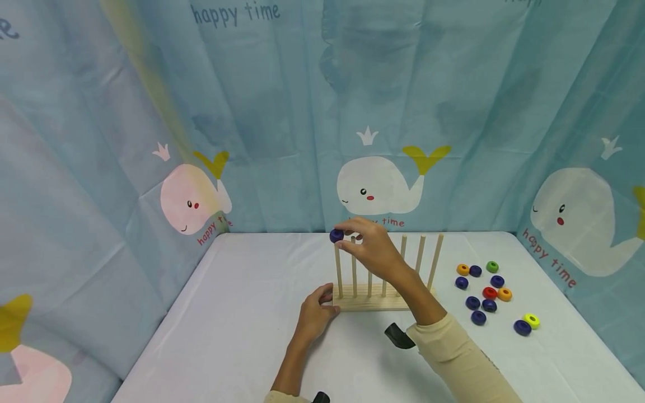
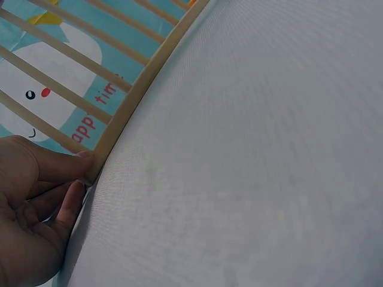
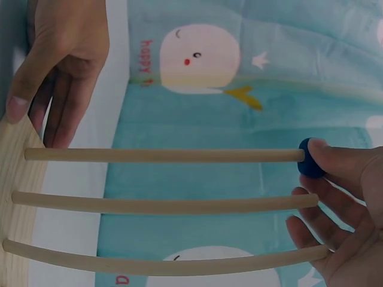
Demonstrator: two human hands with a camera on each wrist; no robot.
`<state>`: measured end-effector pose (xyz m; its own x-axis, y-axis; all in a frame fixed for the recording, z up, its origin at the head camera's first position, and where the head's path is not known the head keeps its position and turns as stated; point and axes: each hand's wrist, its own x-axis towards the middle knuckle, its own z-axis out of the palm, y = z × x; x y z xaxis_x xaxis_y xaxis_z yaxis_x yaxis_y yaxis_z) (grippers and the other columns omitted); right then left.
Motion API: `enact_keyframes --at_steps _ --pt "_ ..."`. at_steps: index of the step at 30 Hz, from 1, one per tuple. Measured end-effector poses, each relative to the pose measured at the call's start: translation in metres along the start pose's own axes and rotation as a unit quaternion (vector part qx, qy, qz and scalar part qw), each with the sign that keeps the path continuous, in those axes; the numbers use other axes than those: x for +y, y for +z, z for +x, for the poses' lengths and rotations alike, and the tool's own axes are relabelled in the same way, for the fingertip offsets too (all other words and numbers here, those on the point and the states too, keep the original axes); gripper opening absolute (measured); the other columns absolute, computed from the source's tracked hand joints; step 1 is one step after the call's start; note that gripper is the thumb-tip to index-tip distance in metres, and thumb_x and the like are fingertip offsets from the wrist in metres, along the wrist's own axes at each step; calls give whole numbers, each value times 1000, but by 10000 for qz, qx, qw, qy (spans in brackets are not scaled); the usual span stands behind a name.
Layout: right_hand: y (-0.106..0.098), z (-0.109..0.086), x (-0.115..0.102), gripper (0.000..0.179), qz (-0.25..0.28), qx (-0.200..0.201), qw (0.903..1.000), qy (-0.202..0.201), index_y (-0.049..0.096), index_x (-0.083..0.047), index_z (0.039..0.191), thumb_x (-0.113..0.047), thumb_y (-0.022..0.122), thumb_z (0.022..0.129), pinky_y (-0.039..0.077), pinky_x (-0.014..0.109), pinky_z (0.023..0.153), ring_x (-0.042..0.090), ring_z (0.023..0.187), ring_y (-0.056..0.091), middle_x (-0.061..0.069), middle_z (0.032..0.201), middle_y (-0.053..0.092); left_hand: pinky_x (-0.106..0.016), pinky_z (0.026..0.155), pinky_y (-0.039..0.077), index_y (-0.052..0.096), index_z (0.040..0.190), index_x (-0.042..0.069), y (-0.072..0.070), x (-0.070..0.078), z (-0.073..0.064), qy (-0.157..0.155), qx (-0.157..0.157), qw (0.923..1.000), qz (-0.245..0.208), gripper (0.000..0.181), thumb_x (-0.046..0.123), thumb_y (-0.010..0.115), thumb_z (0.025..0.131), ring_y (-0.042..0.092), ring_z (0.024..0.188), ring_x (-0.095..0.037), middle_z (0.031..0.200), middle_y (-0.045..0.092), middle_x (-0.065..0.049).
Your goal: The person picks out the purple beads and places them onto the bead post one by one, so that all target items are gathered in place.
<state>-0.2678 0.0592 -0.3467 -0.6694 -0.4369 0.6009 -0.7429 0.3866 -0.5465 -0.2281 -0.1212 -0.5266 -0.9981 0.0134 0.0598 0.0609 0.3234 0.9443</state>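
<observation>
A wooden peg stand (image 1: 370, 305) with a row of upright dowels stands on the table. My left hand (image 1: 314, 316) grips the left end of its base, thumb at the front edge and fingers behind. High over that end, my right hand (image 1: 374, 251) pinches a dark blue bead (image 1: 335, 235) between thumb and fingers. In the right wrist view the bead (image 3: 309, 161) sits at the very tip of the leftmost dowel (image 3: 167, 155), its hole hidden. The other right fingers spread near the tips of the neighbouring dowels.
To the right of the stand lie several loose beads: dark blue ones (image 1: 489, 305), orange (image 1: 505, 294), red (image 1: 489, 293), green (image 1: 492, 266) and yellow (image 1: 531, 321). A whale-print curtain (image 1: 282, 112) hangs behind and beside the white table (image 1: 227, 313).
</observation>
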Motion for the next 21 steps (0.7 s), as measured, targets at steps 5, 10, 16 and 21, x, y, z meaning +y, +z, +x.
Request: enact_keyframes --at_steps 5,10,16,21 --pt "-1 -1 1 31 1 -34 10000 25 69 -12 118 -17 74 87 53 33 80 20 98 61 -4 110 66 -38 86 53 51 140 8 1 2 -1 -18 47 10000 83 60 6 73 84 64 101 -22 120 63 -11" --pt "-3 -3 2 32 7 2 10000 -1 68 -13 119 -19 74 88 52 34 82 18 100 61 -5 112 66 -37 86 52 52 139 9 1 1 -2 -14 100 9999 139 60 5 74 83 64 101 -22 119 64 -11" --pt "-8 -8 4 33 -62 136 9999 -6 69 -16 118 -23 75 87 51 34 86 12 101 61 -5 114 66 -37 86 52 53 139 9 1 1 -2 -2 161 9997 168 61 5 74 82 63 101 -21 118 64 -10" --pt "-15 -12 2 32 -16 358 9993 -101 70 -18 117 -22 76 86 51 38 80 9 99 59 -7 112 66 -36 83 53 53 139 9 2 -1 -1 10 144 9998 159 61 5 75 82 64 98 -19 117 64 -9"
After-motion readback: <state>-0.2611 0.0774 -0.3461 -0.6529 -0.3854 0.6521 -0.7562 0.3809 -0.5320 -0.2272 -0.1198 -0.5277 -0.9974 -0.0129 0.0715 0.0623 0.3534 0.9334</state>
